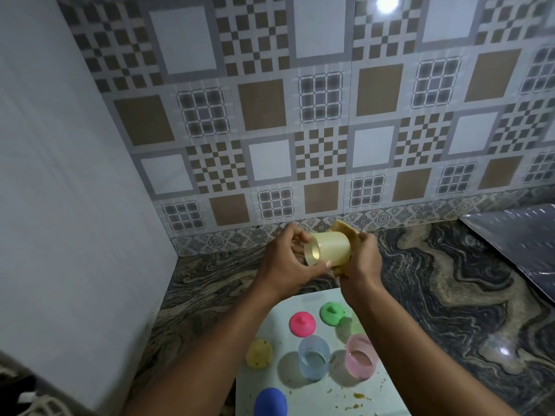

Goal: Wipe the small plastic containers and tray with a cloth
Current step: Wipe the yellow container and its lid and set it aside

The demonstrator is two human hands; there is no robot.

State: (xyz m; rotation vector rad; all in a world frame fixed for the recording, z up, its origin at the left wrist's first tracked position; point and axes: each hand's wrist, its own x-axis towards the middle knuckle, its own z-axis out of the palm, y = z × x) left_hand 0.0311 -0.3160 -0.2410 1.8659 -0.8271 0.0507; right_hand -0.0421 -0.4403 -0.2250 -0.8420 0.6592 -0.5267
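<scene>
Yellow container (pixel 329 248) lies sideways in your left hand (pixel 285 265), its grip closed around it, exposing its base to the cloth (pixel 345 232) clutched in your right hand (pixel 362 259).

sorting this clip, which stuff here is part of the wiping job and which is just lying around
Job:
- yellow cup, in left hand
- cloth, in right hand
- tray
- blue cup
- pink cup
- green cup
- lids: pink, green, yellow, blue

Lying about:
- dark sheet on counter
</scene>
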